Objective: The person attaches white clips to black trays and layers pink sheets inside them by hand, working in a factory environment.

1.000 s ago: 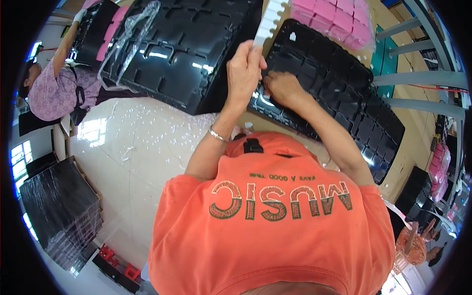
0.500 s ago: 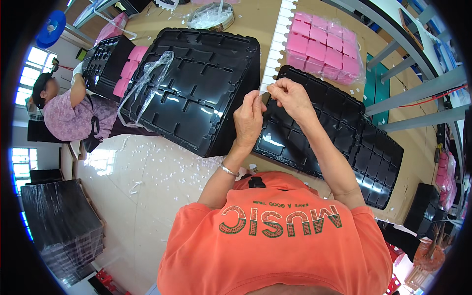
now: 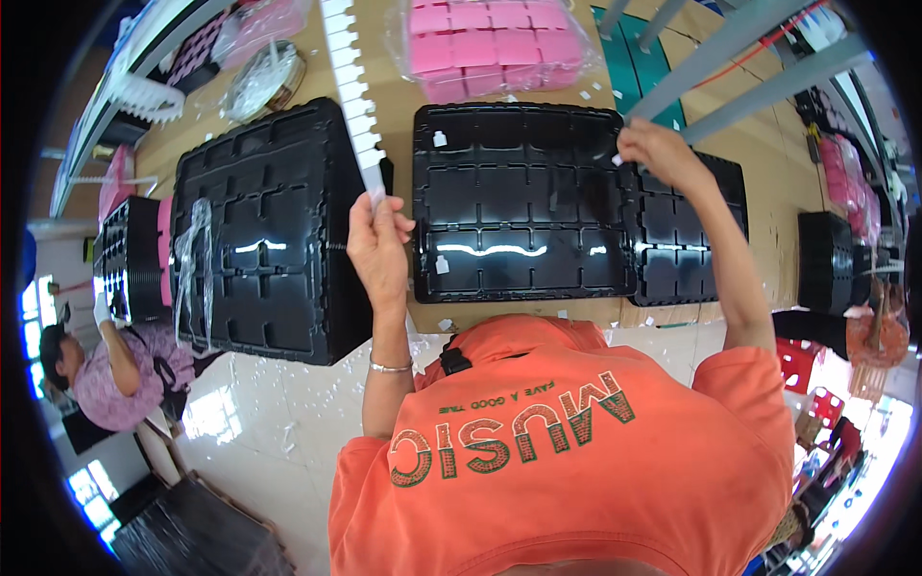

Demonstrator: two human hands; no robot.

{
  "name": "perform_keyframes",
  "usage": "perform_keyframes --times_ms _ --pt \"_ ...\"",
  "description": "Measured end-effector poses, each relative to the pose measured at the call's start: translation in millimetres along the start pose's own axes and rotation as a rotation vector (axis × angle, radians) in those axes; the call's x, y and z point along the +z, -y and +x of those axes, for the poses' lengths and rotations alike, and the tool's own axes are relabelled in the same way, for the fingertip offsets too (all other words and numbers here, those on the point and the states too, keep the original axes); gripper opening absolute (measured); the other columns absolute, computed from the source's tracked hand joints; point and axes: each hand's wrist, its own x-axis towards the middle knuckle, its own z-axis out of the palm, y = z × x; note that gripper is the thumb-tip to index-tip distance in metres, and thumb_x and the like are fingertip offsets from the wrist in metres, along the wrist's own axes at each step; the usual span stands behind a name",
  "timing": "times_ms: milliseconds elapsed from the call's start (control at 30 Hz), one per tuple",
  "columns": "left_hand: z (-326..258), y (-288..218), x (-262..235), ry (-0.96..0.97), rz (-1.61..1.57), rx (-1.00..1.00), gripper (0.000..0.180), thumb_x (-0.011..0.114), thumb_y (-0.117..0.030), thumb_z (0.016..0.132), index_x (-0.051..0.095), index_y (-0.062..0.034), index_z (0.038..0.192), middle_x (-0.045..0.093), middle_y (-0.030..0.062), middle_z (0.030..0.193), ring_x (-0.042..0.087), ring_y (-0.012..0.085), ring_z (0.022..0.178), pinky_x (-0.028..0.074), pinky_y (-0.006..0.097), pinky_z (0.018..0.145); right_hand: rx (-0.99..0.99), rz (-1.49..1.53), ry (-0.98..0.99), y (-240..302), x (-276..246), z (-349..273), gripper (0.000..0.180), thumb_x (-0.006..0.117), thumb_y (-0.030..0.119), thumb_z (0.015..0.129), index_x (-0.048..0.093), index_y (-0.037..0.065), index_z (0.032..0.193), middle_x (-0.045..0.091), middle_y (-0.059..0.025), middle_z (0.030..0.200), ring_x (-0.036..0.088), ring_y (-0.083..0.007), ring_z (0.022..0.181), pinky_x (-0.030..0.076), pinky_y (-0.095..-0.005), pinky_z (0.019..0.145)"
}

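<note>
My left hand (image 3: 381,248) pinches the lower end of a long white strip of labels (image 3: 351,91) with a notched edge, between two stacks of black trays. At the far right corner of the middle black tray (image 3: 523,216), my right hand (image 3: 665,154) is closed in a pinch, with a small white label (image 3: 618,160) at its fingertips. Whether that label touches the tray I cannot tell. Two more white labels, a far one (image 3: 440,139) and a near one (image 3: 442,265), lie along the tray's left side.
A tall stack of black trays (image 3: 264,230) with crumpled clear film stands on the left. Another black tray (image 3: 677,230) adjoins on the right. Wrapped pink pieces (image 3: 499,43) lie behind, near grey metal bars (image 3: 711,72). A co-worker (image 3: 130,370) stands far left.
My hands, close together at the strip's end before, are now apart. My right hand has moved right to the tray's far corner; my left stays with the strip. The view has turned right.
</note>
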Motion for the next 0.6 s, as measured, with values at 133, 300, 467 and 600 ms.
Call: perform_keyframes --times_ms 133,300,467,600 --pt "-2.3 -11.2 8.2 -0.037 -0.023 -0.02 0.019 0.048 -0.015 0.098 0.056 0.0004 0.105 0.06 0.0014 0.079 0.051 0.0029 0.059 0.039 0.017 0.051 -0.001 -0.105 0.116 -29.1 -5.6 26.5 0.012 0.064 0.017 0.08 0.057 0.007 0.081 0.05 -0.0086 0.082 0.055 -0.0298 0.084 0.043 -0.0404 0.07" --pt "-3.4 -7.4 5.0 -0.08 -0.01 -0.033 0.023 0.05 -0.02 0.099 0.058 -0.0009 0.109 0.06 0.0022 0.074 0.051 0.0035 0.055 0.038 0.016 0.046 -0.067 -0.117 0.178 -56.8 31.6 50.2 0.011 0.067 0.012 0.076 0.059 0.007 0.08 0.057 -0.0097 0.083 0.058 -0.0303 0.084 0.044 -0.0415 0.068" --pt "-9.0 -7.9 1.3 -0.076 -0.108 -0.101 0.019 0.052 -0.019 0.098 0.058 -0.0029 0.107 0.062 0.0032 0.074 0.052 0.0047 0.052 0.04 0.017 0.045 -0.029 -0.174 0.009 -61.1 54.0 51.0 0.019 0.068 0.011 0.075 0.06 0.006 0.091 0.061 -0.0108 0.09 0.06 -0.0316 0.087 0.047 -0.0419 0.072" --pt "-6.2 -6.3 7.7 -0.028 -0.128 -0.125 0.017 0.051 -0.019 0.098 0.057 -0.0038 0.1 0.061 0.0014 0.072 0.053 0.0041 0.053 0.039 0.017 0.046 -0.035 -0.046 -0.305 20.0 51.5 66.5 0.019 0.066 0.014 0.079 0.063 0.005 0.096 0.063 -0.011 0.094 0.062 -0.0307 0.089 0.05 -0.0374 0.076"
